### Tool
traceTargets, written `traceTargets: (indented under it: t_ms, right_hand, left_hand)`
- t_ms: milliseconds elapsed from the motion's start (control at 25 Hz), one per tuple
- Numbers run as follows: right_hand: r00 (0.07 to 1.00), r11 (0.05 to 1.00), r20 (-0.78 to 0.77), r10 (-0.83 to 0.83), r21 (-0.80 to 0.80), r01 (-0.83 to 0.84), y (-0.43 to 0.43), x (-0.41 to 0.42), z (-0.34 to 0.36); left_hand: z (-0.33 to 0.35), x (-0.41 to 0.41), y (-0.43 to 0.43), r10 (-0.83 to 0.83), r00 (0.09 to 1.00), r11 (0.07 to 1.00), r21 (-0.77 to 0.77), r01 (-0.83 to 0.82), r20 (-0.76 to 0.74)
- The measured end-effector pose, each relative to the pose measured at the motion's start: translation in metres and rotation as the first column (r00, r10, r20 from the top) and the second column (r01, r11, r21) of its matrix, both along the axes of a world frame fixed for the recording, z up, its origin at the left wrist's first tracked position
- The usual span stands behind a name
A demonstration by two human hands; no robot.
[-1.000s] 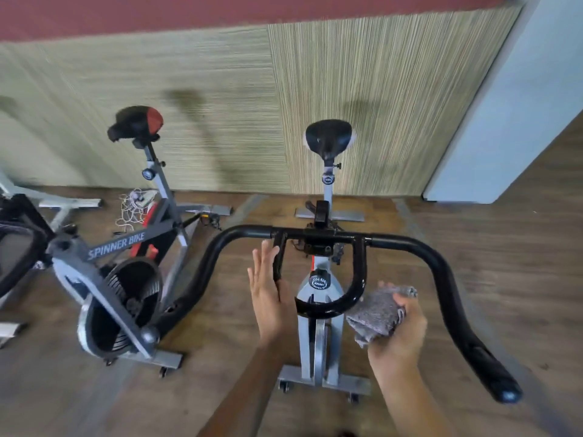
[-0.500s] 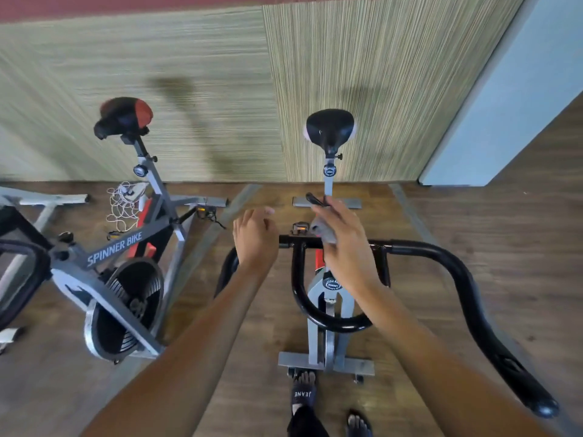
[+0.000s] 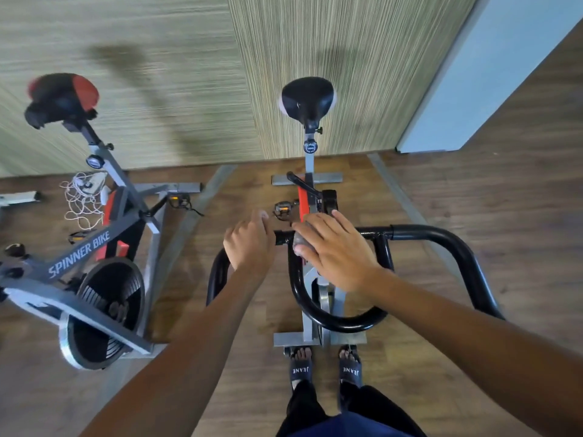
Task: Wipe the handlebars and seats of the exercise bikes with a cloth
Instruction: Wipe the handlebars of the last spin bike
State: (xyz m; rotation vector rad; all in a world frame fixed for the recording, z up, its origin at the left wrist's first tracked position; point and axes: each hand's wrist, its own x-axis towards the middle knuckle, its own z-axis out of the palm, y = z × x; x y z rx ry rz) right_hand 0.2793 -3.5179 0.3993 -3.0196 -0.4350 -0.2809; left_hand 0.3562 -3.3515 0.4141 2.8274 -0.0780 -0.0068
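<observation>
Cloth point(image 3: 299, 245) leftward, under right hand point(image 3: 334, 250)

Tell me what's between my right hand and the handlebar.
The grey cloth, pressed under the right hand against the black handlebar, as the head view shows.

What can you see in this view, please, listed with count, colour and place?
left bike: one, grey, left
centre bike: one, grey, centre
red seat: one, black and red, upper left
black seat: one, black, top centre
handlebar: one, black, centre front
cloth: one, grey, on handlebar
cord: one tangle, white, floor behind left bike
sandals: two, black, bottom centre
left grip: one, curled round handlebar
right grip: one, pressing cloth onto handlebar
</observation>
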Motion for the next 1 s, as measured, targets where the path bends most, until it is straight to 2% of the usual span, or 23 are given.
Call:
traceTargets:
  t_ms: [80, 200, 360, 440, 560, 640, 680, 720, 760, 800, 840, 880, 920, 960, 1000]
  right_hand:
    - [1.000, 1.000, 0.024, 0.006, -0.021, -0.005, -0.003, 0.001, -0.003]
    - [0.996, 0.996, 0.019, -0.082, 0.049, 0.081, 0.025, 0.016, -0.006]
    - [0.993, 0.997, 0.088, 0.076, -0.006, -0.075, -0.005, 0.012, -0.004]
    - [0.993, 0.994, 0.076, 0.092, -0.066, -0.087, -0.015, 0.013, -0.004]
    - [0.999, 0.997, 0.035, -0.023, -0.075, 0.025, 0.010, 0.027, 0.000]
    - [0.990, 0.991, -0.071, -0.124, 0.037, 0.127, 0.020, 0.040, 0.011]
    - [0.969, 0.967, -0.168, -0.183, 0.149, 0.208, 0.018, 0.047, 0.015]
    - [0.930, 0.895, -0.301, -0.212, 0.323, 0.308, 0.014, 0.053, 0.022]
    - [0.881, 0.738, -0.437, -0.183, 0.530, 0.417, 0.011, 0.055, 0.030]
    - [0.839, 0.491, -0.530, -0.127, 0.701, 0.517, 0.007, 0.055, 0.039]
    - [0.821, 0.234, -0.565, -0.078, 0.790, 0.566, 0.004, 0.052, 0.050]
    - [0.814, 0.024, -0.579, -0.055, 0.814, 0.581, -0.001, 0.045, 0.059]
    - [0.804, -0.121, -0.591, -0.063, 0.804, 0.582, -0.007, 0.034, 0.067]
    - [0.793, -0.227, -0.603, -0.082, 0.786, 0.575, -0.015, 0.023, 0.073]
    - [0.786, -0.284, -0.602, -0.142, 0.785, 0.551, -0.024, 0.014, 0.077]
  left_hand:
    - [-0.004, 0.000, -0.003, -0.010, 1.000, 0.999, 0.045, 0.009, 0.016]
    - [-0.007, 0.001, -0.006, -0.007, 0.999, 0.998, 0.066, 0.005, 0.041]
    - [-0.008, 0.001, -0.003, -0.039, 0.999, 0.997, 0.071, 0.037, 0.025]
    - [-0.006, 0.000, -0.002, -0.046, 0.999, 0.995, 0.091, 0.045, 0.012]
    - [-0.003, 0.001, -0.002, -0.052, 0.998, 0.991, 0.122, 0.055, -0.025]
    - [-0.003, 0.003, -0.003, -0.049, 0.997, 0.990, 0.128, 0.057, -0.064]
    - [-0.003, 0.004, -0.003, -0.047, 0.996, 0.990, 0.130, 0.057, -0.078]
    - [-0.003, 0.004, -0.003, -0.044, 0.995, 0.990, 0.133, 0.056, -0.088]
    - [-0.004, 0.004, -0.003, -0.042, 0.995, 0.990, 0.134, 0.054, -0.094]
    - [-0.005, 0.004, -0.003, -0.041, 0.995, 0.990, 0.129, 0.053, -0.093]
    - [-0.005, 0.003, -0.002, -0.042, 0.995, 0.991, 0.122, 0.053, -0.086]
    - [-0.005, 0.003, -0.002, -0.044, 0.996, 0.992, 0.118, 0.053, -0.081]
    - [-0.005, 0.003, -0.002, -0.044, 0.996, 0.992, 0.117, 0.053, -0.081]
    - [-0.004, 0.004, -0.003, -0.040, 0.995, 0.992, 0.118, 0.051, -0.086]
    - [-0.004, 0.004, -0.003, -0.036, 0.995, 0.992, 0.118, 0.047, -0.094]
